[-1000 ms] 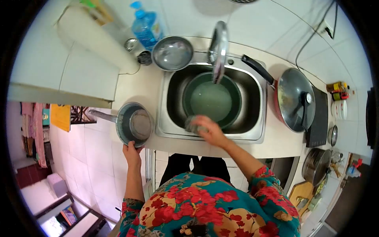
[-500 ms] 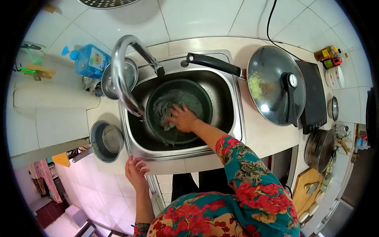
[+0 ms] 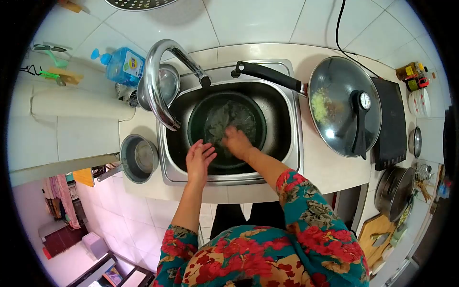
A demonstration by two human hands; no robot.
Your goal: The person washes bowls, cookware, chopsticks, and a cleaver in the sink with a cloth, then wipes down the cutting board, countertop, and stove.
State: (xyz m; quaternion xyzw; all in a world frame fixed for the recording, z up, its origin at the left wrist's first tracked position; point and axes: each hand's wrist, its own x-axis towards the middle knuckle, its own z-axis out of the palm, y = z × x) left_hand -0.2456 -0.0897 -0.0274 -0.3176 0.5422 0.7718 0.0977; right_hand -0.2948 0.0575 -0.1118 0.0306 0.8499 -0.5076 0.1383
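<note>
A dark green round basin (image 3: pixel 260 119) with water in it sits in the steel sink (image 3: pixel 289 158). A greyish, crumpled, soft-looking thing (image 3: pixel 221 122) lies in the water; its kind does not show. My right hand (image 3: pixel 237 143) is down in the basin beside it, with its fingers curled and slightly blurred, closed at the grey thing's near end. What lies inside those fingers is hidden. My left hand (image 3: pixel 200 160) hovers over the basin's near-left rim, fingers apart and holding nothing. The chrome faucet (image 3: pixel 158 81) arches over the sink's left side.
A lidded frying pan (image 3: pixel 344 107) stands to the right, its handle reaching over the sink's back corner. Beyond it is a black induction cooker (image 3: pixel 389 124). On the left are a grey saucepan (image 3: pixel 138 158), a metal bowl (image 3: pixel 168 83) and a blue soap bottle (image 3: pixel 125 67).
My left hand has moved from outside the counter's front edge, right and up to the basin's rim. My right hand's spread fingers have curled in. The view has shifted slightly.
</note>
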